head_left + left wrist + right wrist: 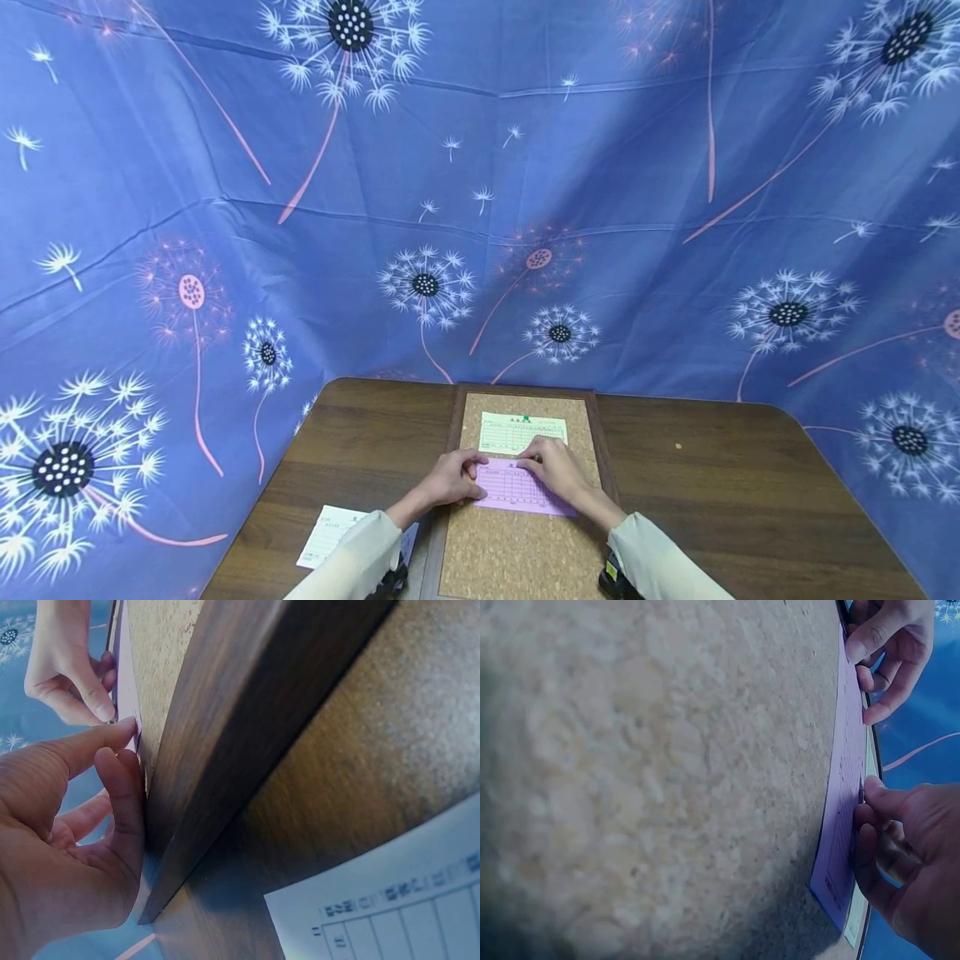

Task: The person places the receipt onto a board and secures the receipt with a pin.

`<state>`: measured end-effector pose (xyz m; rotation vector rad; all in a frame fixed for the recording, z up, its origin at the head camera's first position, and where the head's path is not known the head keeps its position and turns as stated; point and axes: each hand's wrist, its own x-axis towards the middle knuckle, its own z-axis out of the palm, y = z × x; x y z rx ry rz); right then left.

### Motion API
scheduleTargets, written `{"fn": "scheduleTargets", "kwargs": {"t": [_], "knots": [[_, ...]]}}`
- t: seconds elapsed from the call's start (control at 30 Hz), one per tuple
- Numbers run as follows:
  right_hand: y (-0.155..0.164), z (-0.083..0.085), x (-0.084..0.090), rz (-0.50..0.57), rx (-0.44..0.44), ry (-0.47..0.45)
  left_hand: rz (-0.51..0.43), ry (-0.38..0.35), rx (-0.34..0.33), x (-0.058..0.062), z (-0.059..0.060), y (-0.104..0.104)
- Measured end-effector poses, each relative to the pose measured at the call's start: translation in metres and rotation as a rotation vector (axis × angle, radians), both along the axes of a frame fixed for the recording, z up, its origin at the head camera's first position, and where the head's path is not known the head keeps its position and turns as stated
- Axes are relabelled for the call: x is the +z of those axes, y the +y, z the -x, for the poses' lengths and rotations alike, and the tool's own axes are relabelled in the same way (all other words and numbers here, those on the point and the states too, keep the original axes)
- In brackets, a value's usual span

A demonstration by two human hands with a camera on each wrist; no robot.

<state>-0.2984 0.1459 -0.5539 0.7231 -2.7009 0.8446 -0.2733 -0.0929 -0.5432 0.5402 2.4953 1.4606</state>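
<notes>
A purple printed slip [525, 490] lies on a wood-framed cork board [517, 554], just below a green slip [506, 433] that a green push pin [526, 418] fastens at its top. My left hand [456, 477] holds the purple slip by its left side, thumb on the lower corner and fingers by the upper one. At the slip's top edge my right hand [557, 472] pinches a small push pin, mostly hidden by the fingertips. Only a dark bit of it shows in the left wrist view. Both hands [922, 855] lie close together in the right wrist view.
White printed paper [330, 532] lies on the brown table [360, 433] left of the board, partly under the left forearm. A small pale speck [678, 446] is on the table at right. Blue dandelion-patterned cloth [480, 208] hangs behind and at the sides.
</notes>
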Motion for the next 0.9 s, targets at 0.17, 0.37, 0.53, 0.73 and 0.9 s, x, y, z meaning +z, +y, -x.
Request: {"fn": "scheduleTargets", "kwargs": {"t": [0.17,0.37,0.53,0.73,0.9], "knots": [[-0.0012,-0.0006,0.0025,-0.015,-0.010,-0.039,0.005,-0.005,-0.002,0.0006,-0.0002,0.0005],[-0.0029,0.0008,0.0015,0.008,-0.012,-0.045,0.003,0.004,-0.002,0.0017,-0.0004,0.0011],[-0.0042,0.0009,0.0020,-0.002,-0.034,-0.045,0.013,0.008,0.002,0.0027,-0.0006,0.0020],[-0.0062,-0.0003,0.0041,-0.014,-0.053,-0.044,0.012,0.009,0.006,0.0013,-0.0004,0.0021],[-0.0062,-0.0013,0.0044,-0.027,-0.048,-0.031,0.019,-0.003,0.016,0.0004,-0.0007,0.0018]]}}
